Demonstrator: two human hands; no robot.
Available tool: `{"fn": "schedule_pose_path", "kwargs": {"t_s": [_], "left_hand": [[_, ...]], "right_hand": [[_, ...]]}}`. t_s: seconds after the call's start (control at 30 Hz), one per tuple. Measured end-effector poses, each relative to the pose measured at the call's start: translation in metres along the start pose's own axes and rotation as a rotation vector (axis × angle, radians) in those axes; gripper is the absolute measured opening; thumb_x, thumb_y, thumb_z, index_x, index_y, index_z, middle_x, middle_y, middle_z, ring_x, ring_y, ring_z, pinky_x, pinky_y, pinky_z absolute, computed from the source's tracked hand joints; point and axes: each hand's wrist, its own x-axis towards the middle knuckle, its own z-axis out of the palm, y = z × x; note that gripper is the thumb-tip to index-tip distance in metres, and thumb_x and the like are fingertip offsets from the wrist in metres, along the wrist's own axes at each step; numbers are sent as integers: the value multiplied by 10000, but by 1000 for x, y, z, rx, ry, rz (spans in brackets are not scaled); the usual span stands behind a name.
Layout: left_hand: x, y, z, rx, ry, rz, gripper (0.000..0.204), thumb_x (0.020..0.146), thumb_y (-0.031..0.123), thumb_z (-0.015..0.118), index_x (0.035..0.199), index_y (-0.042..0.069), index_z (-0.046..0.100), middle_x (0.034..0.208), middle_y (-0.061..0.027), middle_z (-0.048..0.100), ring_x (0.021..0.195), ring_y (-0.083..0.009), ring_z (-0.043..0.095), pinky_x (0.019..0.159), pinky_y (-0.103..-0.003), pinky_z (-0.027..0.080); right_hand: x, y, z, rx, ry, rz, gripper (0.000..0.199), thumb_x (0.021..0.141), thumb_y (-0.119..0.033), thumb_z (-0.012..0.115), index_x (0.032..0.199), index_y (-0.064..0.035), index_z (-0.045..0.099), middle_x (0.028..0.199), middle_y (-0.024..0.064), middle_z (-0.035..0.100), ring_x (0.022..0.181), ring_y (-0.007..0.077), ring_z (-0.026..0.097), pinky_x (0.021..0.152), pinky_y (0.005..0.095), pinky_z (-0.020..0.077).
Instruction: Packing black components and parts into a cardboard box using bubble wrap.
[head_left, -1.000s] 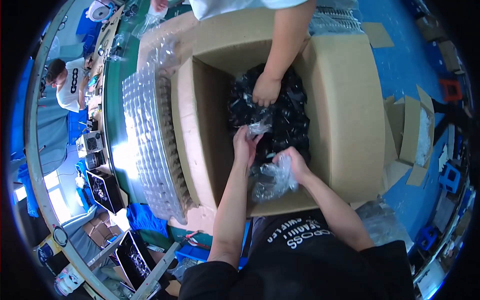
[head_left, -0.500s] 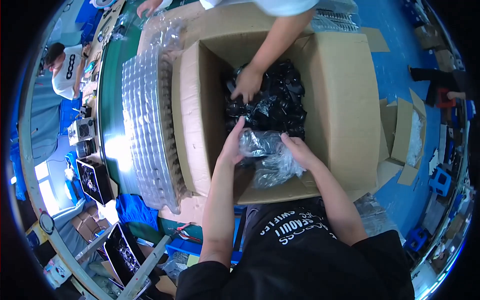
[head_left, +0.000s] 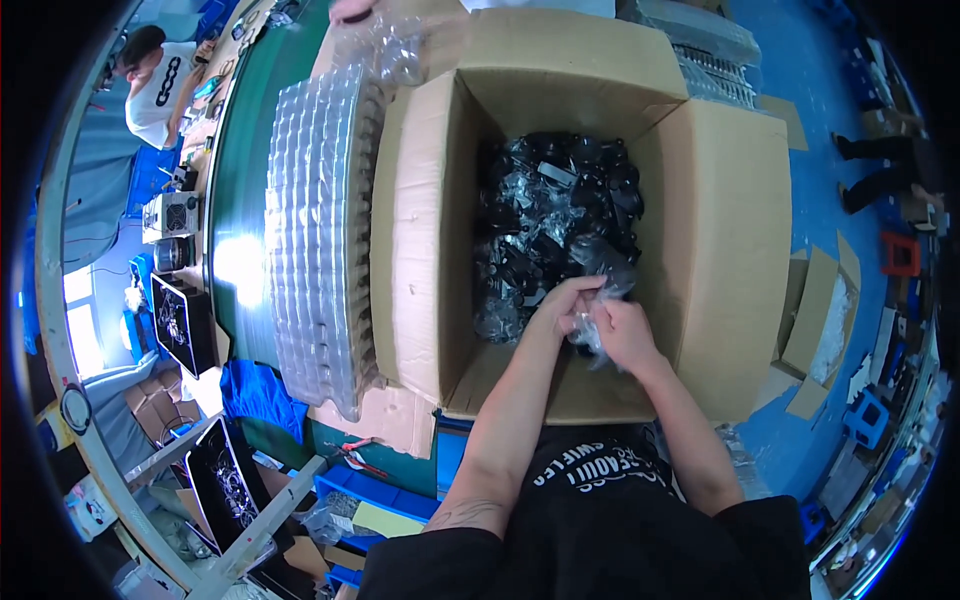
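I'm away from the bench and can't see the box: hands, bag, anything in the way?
Left hand, right hand both holding clear plastic bag. Black parts piled in cardboard box. Co-worker's hand outside box, far left.

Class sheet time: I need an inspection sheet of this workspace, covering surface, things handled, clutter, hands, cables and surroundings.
Surface: green tabletop, glare on it.
Things handled: clear plastic bag, contents unclear; black parts inside the open cardboard box.
Clutter: stacked clear plastic trays, blue fabric, red-handled tool.
Left hand: fingers closed on the bag.
Right hand: closed on the bag.
Cables: pale tangled strands, possibly wires, lower left.
Surroundings: blue floor, red stool and opened carton at right; co-worker upper left.
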Motion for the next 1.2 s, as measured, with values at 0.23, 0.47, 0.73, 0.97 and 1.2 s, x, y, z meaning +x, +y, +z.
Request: {"fn": "schedule_pose_path", "kwargs": {"t_s": [0.23, 0.47, 0.73, 0.97, 1.2], "left_hand": [[21, 85, -7, 917, 803, 130, 416, 775, 351, 658, 937, -25, 583, 799, -135, 640, 675, -233, 629, 619, -309, 518], [114, 123, -79, 2226, 650, 861, 265, 809, 248, 569, 953, 36, 639, 953, -131, 642, 921, -297, 575, 776, -388, 470], [83, 111, -35, 1603, 418, 1005, 190, 850, 175, 518, 932, 28, 605, 981, -88, 619, 858, -260, 561, 786, -319, 446], [12, 106, 1, 770, 76, 870, 174, 925, 194, 449, 857, 62, 537, 831, -48, 561, 690, -152, 483, 665, -217, 382], [-67, 96, 56, 49, -257, 627, 189, 951, 234, 400, 860, 91, 483, 732, -46, 499, 512, -115, 388, 428, -222, 319]], "right_hand": [[-48, -10, -31, -45, 78, 40, 119, 731, -85, 573, 634, -17, 560, 620, 98, 583, 468, 229, 454, 462, 329, 382], [-34, -13, -40, 464, -31, -299, 12, 633, -12, 561, 644, -11, 556, 726, 47, 568, 540, 155, 449, 496, 242, 370], [-19, -4, -50, 677, -284, 235, 296, 607, 21, 551, 897, -22, 587, 777, 37, 602, 642, 137, 522, 596, 237, 419], [1, -9, -14, 800, -58, 9, 399, 626, 67, 463, 989, 3, 615, 975, 92, 625, 839, 154, 561, 752, 233, 438], [31, 20, 8, 1113, -59, 514, 293, 803, -58, 502, 1080, -8, 584, 930, 104, 628, 817, 170, 577, 726, 239, 449]]}}
